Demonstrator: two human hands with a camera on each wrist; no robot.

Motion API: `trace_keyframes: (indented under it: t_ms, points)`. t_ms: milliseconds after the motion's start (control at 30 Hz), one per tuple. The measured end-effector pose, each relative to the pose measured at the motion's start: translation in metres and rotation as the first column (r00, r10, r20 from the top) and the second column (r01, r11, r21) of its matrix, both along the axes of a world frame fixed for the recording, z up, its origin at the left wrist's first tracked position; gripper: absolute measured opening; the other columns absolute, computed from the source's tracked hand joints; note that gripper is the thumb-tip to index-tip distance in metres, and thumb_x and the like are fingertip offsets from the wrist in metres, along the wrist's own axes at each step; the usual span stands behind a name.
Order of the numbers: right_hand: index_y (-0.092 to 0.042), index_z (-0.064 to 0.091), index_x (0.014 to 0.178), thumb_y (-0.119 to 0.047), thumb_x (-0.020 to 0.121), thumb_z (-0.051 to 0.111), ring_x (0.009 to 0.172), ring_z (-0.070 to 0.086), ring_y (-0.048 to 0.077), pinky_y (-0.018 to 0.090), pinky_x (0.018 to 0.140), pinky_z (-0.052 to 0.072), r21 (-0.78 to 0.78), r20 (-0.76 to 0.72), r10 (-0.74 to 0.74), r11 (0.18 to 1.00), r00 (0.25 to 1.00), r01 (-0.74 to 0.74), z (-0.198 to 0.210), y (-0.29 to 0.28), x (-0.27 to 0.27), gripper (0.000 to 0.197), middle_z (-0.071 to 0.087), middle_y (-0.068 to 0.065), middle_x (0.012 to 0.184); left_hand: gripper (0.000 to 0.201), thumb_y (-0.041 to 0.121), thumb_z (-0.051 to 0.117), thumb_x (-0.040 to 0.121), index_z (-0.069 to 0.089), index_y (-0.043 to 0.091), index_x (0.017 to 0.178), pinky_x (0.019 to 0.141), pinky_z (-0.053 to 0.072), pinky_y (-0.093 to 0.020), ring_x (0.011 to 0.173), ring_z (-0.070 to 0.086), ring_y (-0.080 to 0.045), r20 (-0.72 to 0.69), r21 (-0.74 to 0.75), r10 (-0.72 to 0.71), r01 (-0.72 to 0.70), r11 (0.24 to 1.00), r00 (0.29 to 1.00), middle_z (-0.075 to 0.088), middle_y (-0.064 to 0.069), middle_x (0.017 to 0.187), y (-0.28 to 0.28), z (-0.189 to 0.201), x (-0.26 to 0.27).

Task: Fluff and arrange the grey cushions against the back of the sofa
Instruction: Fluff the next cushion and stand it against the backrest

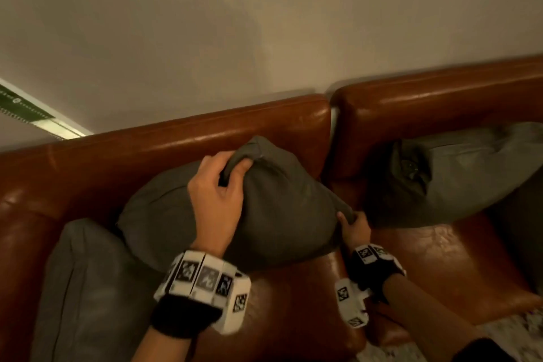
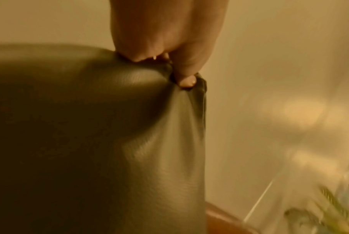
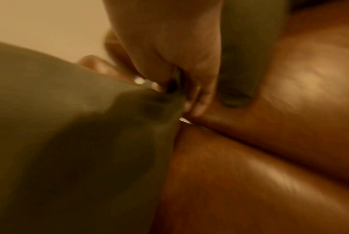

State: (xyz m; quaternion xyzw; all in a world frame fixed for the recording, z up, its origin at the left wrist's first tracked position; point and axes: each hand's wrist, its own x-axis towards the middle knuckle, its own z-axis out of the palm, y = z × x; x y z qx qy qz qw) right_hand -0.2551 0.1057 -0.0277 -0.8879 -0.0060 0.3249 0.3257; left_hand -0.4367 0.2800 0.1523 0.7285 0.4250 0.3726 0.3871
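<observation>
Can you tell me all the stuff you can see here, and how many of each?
held cushion: one, grey, middle of the sofa, leaning toward the backrest.
left cushion: one, grey, at the left on the seat, beside the held one.
right cushion: one, grey, on the right section against the backrest.
sofa: one, brown leather, two sections side by side along the wall.
wall: one, pale, behind the sofa.
rug: one, light and patterned, bottom right corner; blurred.
wrist bands: two, white with black markers, one on each wrist.
left hand: one, grips the held cushion's top corner.
right hand: one, pinches the held cushion's lower right corner.
</observation>
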Motion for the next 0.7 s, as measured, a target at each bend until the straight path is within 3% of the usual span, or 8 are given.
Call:
trace_keyframes:
  t_ms: [100,167,267,333,433,567,633,700]
  points:
    - [-0.022,0.031,0.143,-0.039,0.093,0.051,0.136,0.034,0.021,0.037,0.110,0.032,0.293,0.199,0.127,0.939,0.972,-0.183,0.048,0.014,0.002,0.057,0.033,0.006,0.150,0.009,0.021,0.063,0.085,0.068,0.017,0.091,0.074,0.044,-0.022,0.075,0.053,-0.006,-0.116,-0.015,-0.073,0.072,0.997,0.990,0.056,0.010,0.077,0.008,-0.016,0.006]
    - [-0.033,0.025,0.145,-0.046,0.088,0.054,0.139,0.027,0.007,0.025,0.112,0.028,0.540,0.293,0.282,0.740,0.914,-0.401,0.086,0.028,-0.002,0.065,0.027,-0.007,0.152,0.010,0.022,0.065,0.084,0.069,0.016,0.090,0.077,0.044,-0.027,0.076,0.054,-0.010,-0.161,-0.062,-0.173,0.165,0.984,0.972,0.057,0.012,0.075,-0.003,-0.034,0.016]
    - [-0.030,0.027,0.143,-0.037,0.074,0.073,0.137,0.034,0.010,0.021,0.110,0.031,0.394,0.407,0.623,0.539,0.667,-0.744,0.101,0.049,-0.011,0.084,0.036,-0.007,0.146,0.019,0.025,0.066,0.082,0.071,0.013,0.096,0.079,0.046,-0.035,0.081,0.059,-0.018,-0.187,-0.133,-0.301,0.280,0.951,0.935,0.068,-0.003,0.085,-0.032,-0.057,0.036]
    - [-0.033,0.046,0.124,-0.026,0.073,0.078,0.113,0.057,0.014,0.026,0.094,0.045,0.303,0.358,0.610,0.640,0.707,-0.706,0.091,0.051,-0.004,0.060,0.061,-0.005,0.115,0.033,0.031,0.064,0.083,0.067,0.013,0.110,0.091,0.045,-0.035,0.097,0.057,-0.015,-0.167,-0.223,-0.378,0.339,0.914,0.911,0.065,-0.005,0.102,-0.041,-0.064,0.046]
    - [-0.027,0.057,0.092,-0.019,0.072,0.079,0.080,0.061,-0.010,0.011,0.072,0.046,0.327,0.322,0.420,0.792,0.849,-0.516,0.076,0.030,0.020,0.030,0.064,-0.014,0.085,0.075,0.054,0.058,0.077,0.034,0.024,0.142,0.116,0.019,-0.040,0.136,0.027,-0.015,-0.378,-0.147,-0.427,0.402,0.904,0.822,0.038,-0.001,0.145,-0.032,-0.084,0.021]
    - [-0.025,0.058,0.085,-0.014,0.074,0.076,0.078,0.058,-0.014,0.001,0.067,0.043,0.371,0.256,0.394,0.803,0.883,-0.467,0.069,0.002,0.036,0.024,0.063,-0.010,0.088,0.098,0.064,0.051,0.076,-0.009,0.032,0.147,0.109,-0.009,-0.063,0.145,-0.016,-0.023,-0.779,-0.284,-0.395,0.288,0.915,0.487,-0.012,0.010,0.157,-0.006,-0.136,-0.051]
    - [-0.025,0.058,0.088,-0.015,0.075,0.075,0.081,0.059,-0.012,0.008,0.071,0.045,0.347,0.221,0.399,0.820,0.890,-0.454,0.061,-0.007,0.040,0.024,0.063,-0.009,0.091,0.083,0.060,0.046,0.083,0.002,0.034,0.148,0.108,-0.012,-0.064,0.147,-0.009,-0.019,-0.742,-0.339,-0.420,0.248,0.907,0.522,-0.001,0.015,0.157,0.002,-0.154,-0.064]
    - [-0.023,0.057,0.095,-0.017,0.076,0.075,0.088,0.060,-0.004,0.018,0.075,0.047,0.302,0.214,0.392,0.844,0.895,-0.442,0.054,-0.016,0.044,0.027,0.062,-0.008,0.096,0.060,0.048,0.049,0.087,0.033,0.030,0.142,0.111,-0.011,-0.060,0.144,0.017,-0.019,-0.729,-0.250,-0.362,0.266,0.931,0.581,0.035,0.009,0.149,0.004,-0.163,-0.055]
